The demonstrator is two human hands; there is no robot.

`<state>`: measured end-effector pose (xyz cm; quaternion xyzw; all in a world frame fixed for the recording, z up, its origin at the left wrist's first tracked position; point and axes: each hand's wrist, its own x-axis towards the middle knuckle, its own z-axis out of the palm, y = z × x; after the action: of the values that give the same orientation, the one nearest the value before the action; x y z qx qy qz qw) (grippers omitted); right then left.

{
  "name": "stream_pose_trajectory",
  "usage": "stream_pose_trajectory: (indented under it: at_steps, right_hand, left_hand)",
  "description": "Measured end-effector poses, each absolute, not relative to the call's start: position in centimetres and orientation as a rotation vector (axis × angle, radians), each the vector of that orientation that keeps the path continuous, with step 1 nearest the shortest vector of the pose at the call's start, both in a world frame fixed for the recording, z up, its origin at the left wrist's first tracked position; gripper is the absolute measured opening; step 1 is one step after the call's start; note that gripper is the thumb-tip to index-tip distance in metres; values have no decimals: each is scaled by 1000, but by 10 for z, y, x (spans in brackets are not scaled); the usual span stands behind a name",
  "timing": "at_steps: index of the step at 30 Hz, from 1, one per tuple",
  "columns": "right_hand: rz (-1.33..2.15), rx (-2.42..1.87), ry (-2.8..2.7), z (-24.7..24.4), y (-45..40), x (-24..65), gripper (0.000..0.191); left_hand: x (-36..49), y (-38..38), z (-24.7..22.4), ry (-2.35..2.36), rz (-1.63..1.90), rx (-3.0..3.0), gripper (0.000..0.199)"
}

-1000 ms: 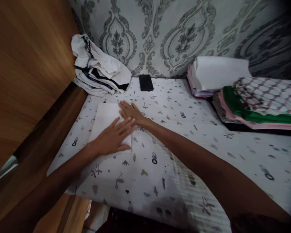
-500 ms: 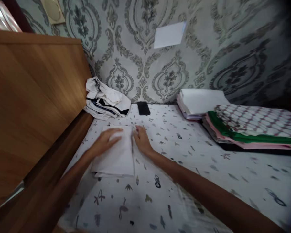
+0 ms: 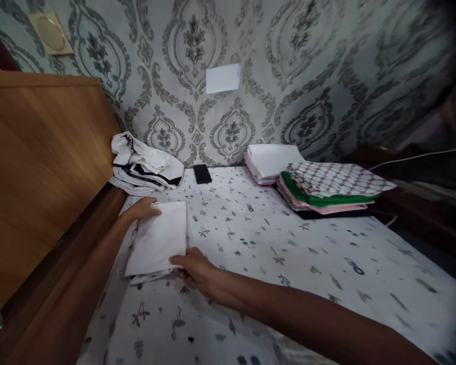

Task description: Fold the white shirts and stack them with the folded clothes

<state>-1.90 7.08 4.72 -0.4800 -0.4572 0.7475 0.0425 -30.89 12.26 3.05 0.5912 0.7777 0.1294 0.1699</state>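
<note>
A folded white cloth [image 3: 159, 238] lies on the patterned bedsheet [image 3: 243, 284], close to the bed's left side. My right hand [image 3: 197, 271] pinches its near right corner, thumb on top and fingers underneath. At the far left corner of the cloth, my left hand [image 3: 144, 209] grips the edge with its fingertips; part of that hand's fingers is hidden. Loose layers of the cloth show along its near edge.
A heap of white and black clothes [image 3: 148, 167] sits by the wooden board [image 3: 41, 167] on the left. A black phone [image 3: 202, 174] lies by the wall. Folded white cloths [image 3: 273, 159] and a stack topped with checked fabric [image 3: 334, 178] stand at the right.
My right hand has gone from beside the cloth's far right edge to its near right corner and taken hold. My left hand has slid off the top to the far left corner. The view has turned right.
</note>
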Motion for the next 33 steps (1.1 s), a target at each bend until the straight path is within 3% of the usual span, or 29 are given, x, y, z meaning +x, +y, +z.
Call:
stream_pose_trajectory:
  at_steps: [3, 7, 12, 18, 22, 24, 29, 33]
  right_hand:
    - [2264, -1295, -1285, 49, 76, -12, 14]
    - [2211, -985, -1088, 58, 102, 26, 28]
    - [1742, -962, -1376, 73, 175, 93, 33]
    - [1036, -1362, -2043, 31, 234, 157, 16]
    - [492, -1404, -2302, 9, 234, 173, 40]
    - [245, -1253, -2423, 10, 229, 167, 41]
    - [169, -851, -2690, 15, 210, 128, 42]
    - [232, -995, -2674, -1, 204, 122, 54]
  left_hand:
    - [-297, 108, 45, 2205, 501, 1594, 36]
    - [-261, 75, 72, 1934, 949, 1169, 51]
    - [-178, 39, 69, 1690, 1355, 797, 55]
    - [-85, 19, 22, 1585, 1255, 541, 51]
    - [-76, 10, 24, 1609, 1108, 649, 51]
    - [-85, 9, 31, 1710, 972, 785, 46]
    - [-103, 38, 38, 2191, 978, 1449, 39]
    - [-106, 67, 22, 1959, 1088, 1702, 41]
